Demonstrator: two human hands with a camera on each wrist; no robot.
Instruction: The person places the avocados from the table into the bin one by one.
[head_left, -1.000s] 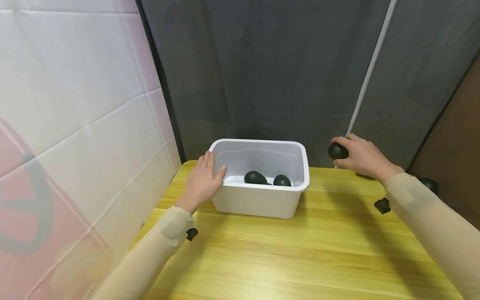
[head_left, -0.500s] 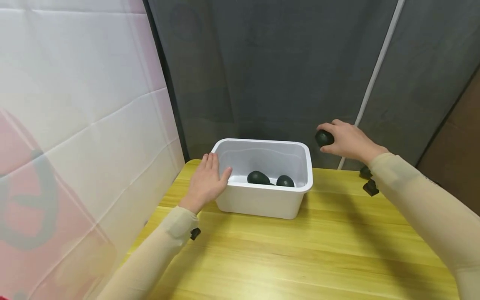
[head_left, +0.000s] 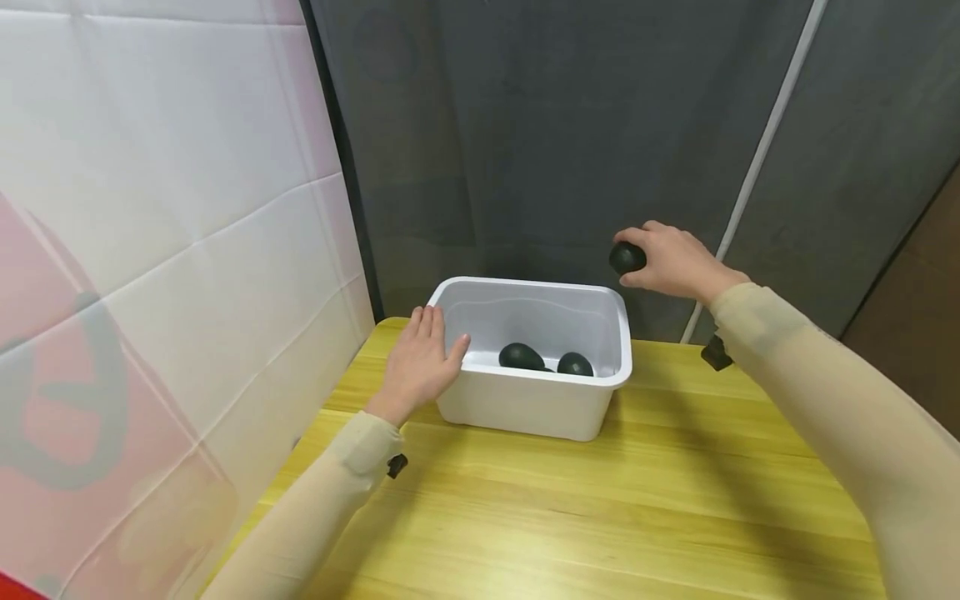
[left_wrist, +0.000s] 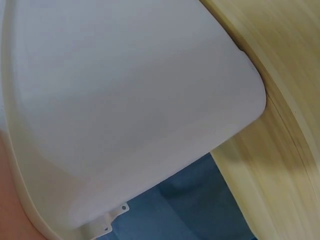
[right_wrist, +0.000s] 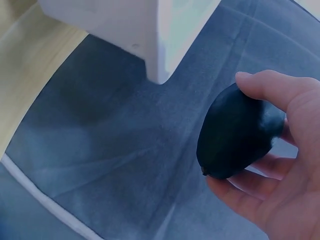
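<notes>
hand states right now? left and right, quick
Left hand: open, straight fingers resting flat against the side of the white bin.
Right hand: holding a dark avocado, raised near the bin's far right corner.

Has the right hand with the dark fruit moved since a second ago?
Yes. The right hand holding the dark fruit has risen and come leftward, toward the white bin's far right corner, though not yet over its opening.

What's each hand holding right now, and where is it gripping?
The right hand grips a dark avocado around its sides, above the bin's far right corner. The left hand holds nothing, resting flat against the white bin.
</notes>
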